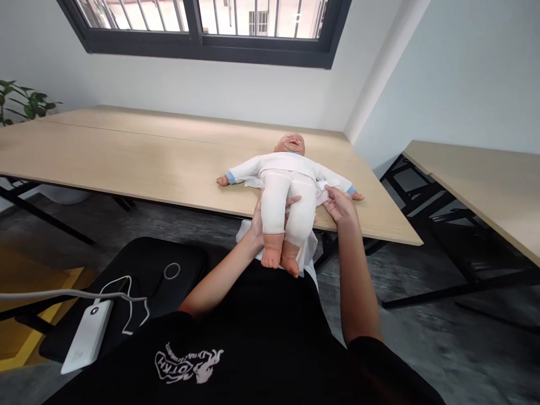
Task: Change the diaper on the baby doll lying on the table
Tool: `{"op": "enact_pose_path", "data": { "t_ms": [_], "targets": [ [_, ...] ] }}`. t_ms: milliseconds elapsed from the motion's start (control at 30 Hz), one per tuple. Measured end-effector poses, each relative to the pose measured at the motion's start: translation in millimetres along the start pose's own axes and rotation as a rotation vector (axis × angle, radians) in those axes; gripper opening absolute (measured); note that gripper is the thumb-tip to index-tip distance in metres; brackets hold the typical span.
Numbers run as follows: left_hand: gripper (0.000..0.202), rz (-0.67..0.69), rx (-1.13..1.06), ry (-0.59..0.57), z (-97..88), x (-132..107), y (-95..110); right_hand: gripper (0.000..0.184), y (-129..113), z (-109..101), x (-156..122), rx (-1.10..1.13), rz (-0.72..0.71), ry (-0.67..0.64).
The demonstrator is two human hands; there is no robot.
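Observation:
A baby doll (pixel 289 163) in a white top with blue cuffs and white leggings lies on its back on the wooden table (pixel 169 163). Its legs stick out over the front edge towards me. My left hand (pixel 258 222) holds the doll's legs from below, with fingertips showing between them. At the doll's hip on the right, my right hand (pixel 340 205) pinches a thin white cloth (pixel 321 194) that spreads out from under the doll. More white material hangs below the legs; its shape is partly hidden.
A black stool (pixel 139 270) at the lower left bears a white power bank (pixel 88 334) with a cable and a beaded bracelet (pixel 171 271). Another table (pixel 485 180) stands to the right. A window (pixel 202 34) is in the wall behind, and a plant (pixel 29 101) at the far left.

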State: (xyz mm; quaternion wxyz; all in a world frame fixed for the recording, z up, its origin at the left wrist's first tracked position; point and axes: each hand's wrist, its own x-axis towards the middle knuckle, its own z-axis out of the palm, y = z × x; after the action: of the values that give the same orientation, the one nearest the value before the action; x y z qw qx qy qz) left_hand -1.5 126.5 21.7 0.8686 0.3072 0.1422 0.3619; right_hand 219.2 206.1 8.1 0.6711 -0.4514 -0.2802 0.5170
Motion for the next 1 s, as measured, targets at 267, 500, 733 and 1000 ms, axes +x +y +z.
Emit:
{"op": "enact_pose_path", "data": {
  "t_ms": [267,500,733,1000],
  "targets": [
    [0.091,0.019,0.078,0.049,-1.3,1,-3,0.03,8,-6,-1,-0.271,-0.231,0.1],
    [0.096,0.052,0.012,-0.012,-4.3,3,-7,0.029,17,-17,7,-0.411,-0.4,0.245],
    [0.086,0.043,0.094,0.05,-2.2,2,-7,0.023,16,-16,3,-0.406,-0.44,0.269],
    [0.089,0.091,0.227,0.127,2.4,-1,-7,0.014,13,-11,-4,-0.186,-0.439,0.313]
  ]
}}
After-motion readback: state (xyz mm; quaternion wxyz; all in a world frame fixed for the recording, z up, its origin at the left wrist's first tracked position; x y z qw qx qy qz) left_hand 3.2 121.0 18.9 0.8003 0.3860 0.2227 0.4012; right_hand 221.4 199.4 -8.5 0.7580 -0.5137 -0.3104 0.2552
